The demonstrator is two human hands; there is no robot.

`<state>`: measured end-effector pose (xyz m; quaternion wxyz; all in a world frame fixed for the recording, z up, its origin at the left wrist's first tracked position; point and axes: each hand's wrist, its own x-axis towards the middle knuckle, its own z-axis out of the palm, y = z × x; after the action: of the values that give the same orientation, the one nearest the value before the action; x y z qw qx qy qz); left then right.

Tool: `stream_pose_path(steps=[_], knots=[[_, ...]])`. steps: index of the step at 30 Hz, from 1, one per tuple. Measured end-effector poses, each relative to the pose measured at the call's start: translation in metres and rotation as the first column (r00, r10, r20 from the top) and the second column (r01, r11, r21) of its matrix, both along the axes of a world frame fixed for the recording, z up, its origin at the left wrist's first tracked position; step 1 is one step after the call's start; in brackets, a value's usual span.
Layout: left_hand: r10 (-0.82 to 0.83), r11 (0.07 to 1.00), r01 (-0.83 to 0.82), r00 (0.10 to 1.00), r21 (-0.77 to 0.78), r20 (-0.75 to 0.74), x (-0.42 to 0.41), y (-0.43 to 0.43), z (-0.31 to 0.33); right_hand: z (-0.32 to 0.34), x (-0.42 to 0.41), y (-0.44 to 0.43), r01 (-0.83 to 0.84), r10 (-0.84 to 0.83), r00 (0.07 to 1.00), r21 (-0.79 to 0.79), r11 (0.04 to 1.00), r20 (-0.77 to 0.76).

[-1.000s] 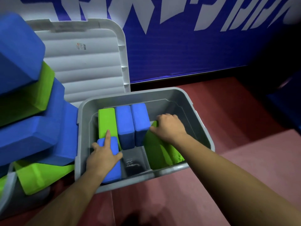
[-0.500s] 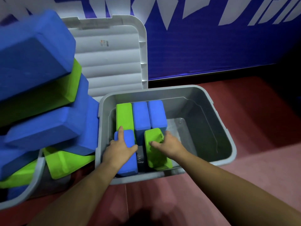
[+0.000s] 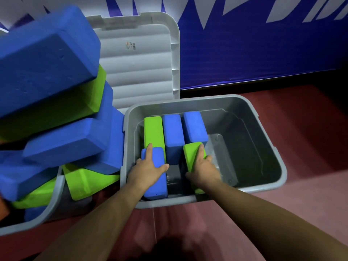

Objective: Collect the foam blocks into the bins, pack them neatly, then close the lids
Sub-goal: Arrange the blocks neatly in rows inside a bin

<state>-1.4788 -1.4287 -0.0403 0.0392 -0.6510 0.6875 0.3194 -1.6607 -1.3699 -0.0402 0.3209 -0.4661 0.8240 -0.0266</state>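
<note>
Left hand (image 3: 148, 171) clasps a blue block (image 3: 156, 187), right hand (image 3: 204, 166) a green block (image 3: 191, 153), each stood on edge against the bin's (image 3: 244, 144) back row, apparently for tight packing.

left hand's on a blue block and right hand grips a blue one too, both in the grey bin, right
No: the head view shows the right hand gripping a green block. The left hand is on a blue block, both in the grey bin.

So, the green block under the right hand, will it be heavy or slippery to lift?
Probably light: the right hand holds the green block alone. Its matte foam skin likely grips well. Standing on edge, it may tip.
</note>
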Motion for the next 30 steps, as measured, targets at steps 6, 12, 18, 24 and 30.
stream_pose_path(steps=[6,12,18,24,30], knots=[[0.011,1.000,-0.010,0.999,-0.011,0.040,0.008,-0.002,0.003,0.015,-0.006,-0.003,-0.032,0.037,0.998,-0.083,0.996,0.059],[-0.008,1.000,0.007,0.999,0.016,0.049,0.012,-0.001,0.003,0.010,-0.008,0.001,0.016,-0.008,0.995,-0.083,0.996,0.104],[-0.339,0.823,0.379,0.925,-0.423,0.170,-0.010,-0.017,0.005,0.018,-0.020,0.003,0.069,-0.055,0.989,-0.098,0.993,0.138],[-0.282,0.933,0.308,0.947,-0.188,0.154,-0.017,-0.049,-0.009,0.049,-0.030,0.011,-0.067,0.069,0.998,-0.171,0.983,0.006],[-0.186,0.929,0.107,0.963,-0.354,-0.197,-0.008,-0.039,-0.009,0.077,-0.020,0.012,-0.140,0.139,0.990,-0.250,0.958,-0.020]])
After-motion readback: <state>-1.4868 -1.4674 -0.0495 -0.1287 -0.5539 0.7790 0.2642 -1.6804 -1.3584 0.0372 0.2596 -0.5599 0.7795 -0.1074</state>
